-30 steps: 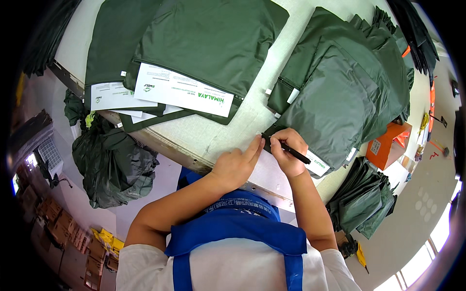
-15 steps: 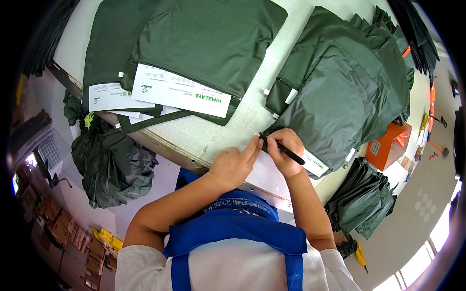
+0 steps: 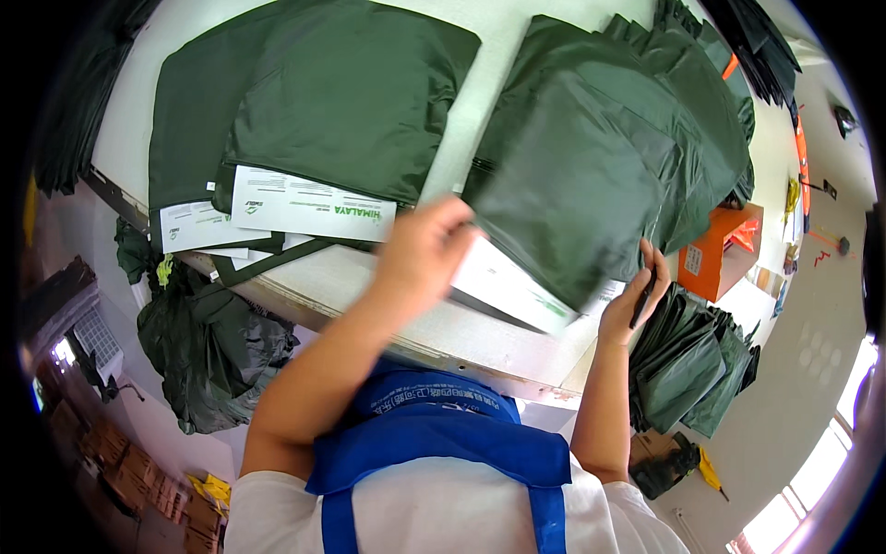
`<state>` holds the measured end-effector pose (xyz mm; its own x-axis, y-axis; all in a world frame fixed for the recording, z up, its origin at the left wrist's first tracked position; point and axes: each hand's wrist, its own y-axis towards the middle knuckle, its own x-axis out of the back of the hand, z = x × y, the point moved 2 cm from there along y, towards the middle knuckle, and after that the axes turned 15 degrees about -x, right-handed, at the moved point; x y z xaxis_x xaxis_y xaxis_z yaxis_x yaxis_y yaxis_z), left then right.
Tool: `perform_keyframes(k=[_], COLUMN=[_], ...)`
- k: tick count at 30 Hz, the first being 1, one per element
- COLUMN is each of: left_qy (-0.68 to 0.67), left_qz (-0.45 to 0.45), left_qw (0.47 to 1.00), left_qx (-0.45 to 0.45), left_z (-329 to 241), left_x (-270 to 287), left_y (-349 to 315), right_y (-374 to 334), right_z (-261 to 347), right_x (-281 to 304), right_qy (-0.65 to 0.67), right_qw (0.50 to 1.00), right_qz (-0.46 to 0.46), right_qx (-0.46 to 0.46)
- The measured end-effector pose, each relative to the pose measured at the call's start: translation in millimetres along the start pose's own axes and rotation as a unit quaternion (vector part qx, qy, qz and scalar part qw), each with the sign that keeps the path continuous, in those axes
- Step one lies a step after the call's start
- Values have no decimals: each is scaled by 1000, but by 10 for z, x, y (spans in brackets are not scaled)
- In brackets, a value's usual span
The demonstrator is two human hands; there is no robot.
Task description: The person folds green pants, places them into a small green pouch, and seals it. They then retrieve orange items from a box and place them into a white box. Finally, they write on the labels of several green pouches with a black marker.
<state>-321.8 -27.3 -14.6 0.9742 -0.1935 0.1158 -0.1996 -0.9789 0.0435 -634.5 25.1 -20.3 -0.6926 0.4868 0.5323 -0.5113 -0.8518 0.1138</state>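
My left hand [image 3: 426,247], smeared by motion, pinches the near left corner of a dark green fabric bag [image 3: 563,185]. A white printed card [image 3: 509,288] shows along the bag's near edge. That bag is blurred too and lies over a spread pile of similar green bags [image 3: 697,120]. My right hand [image 3: 632,303] is closed round a black pen [image 3: 639,312] at the bag's near right corner; whether its fingers also grip the fabric cannot be made out. To the left, another stack of green bags [image 3: 341,102] has white cards [image 3: 309,205] at its near edge.
The pale tabletop [image 3: 406,319] ends in a curved edge before my body. Bundled dark fabric [image 3: 208,342] hangs at the left, and folded green pieces [image 3: 688,365] at the right. An orange box [image 3: 715,254] stands on the right side.
My left hand has moved up and left to the bag's corner. My right hand has gone right and slightly down, keeping the pen. The top right-hand bag has shifted left, showing more card.
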Motion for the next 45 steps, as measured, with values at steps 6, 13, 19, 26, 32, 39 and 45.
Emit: perform_keyframes(k=[6, 13, 19, 26, 32, 39, 45], left_qy=[277, 260, 323, 391, 363, 360, 391], left_qz=[-90, -38, 190, 199, 196, 204, 185], left_qw=[953, 965, 908, 880, 890, 892, 883], left_qx=[78, 4, -185, -182, -193, -180, -181], left_z=[273, -21, 18, 157, 238, 241, 226], left_x=[2016, 725, -712, -833, -813, -804, -801], left_y=[254, 128, -188, -124, -143, -121, -112], right_y=[132, 208, 407, 150, 57, 61, 54], right_z=[355, 226, 228, 570, 453, 434, 457], right_x=[-324, -569, -597, -882, -1114, -1135, -1100], right_qy=[-318, -405, -456, 43, 29, 26, 53], right_qw=[920, 903, 888, 974, 970, 972, 975], right_qz=[198, 129, 38, 223, 237, 232, 213], right_qx=[119, 64, 40, -12, -53, -34, -34])
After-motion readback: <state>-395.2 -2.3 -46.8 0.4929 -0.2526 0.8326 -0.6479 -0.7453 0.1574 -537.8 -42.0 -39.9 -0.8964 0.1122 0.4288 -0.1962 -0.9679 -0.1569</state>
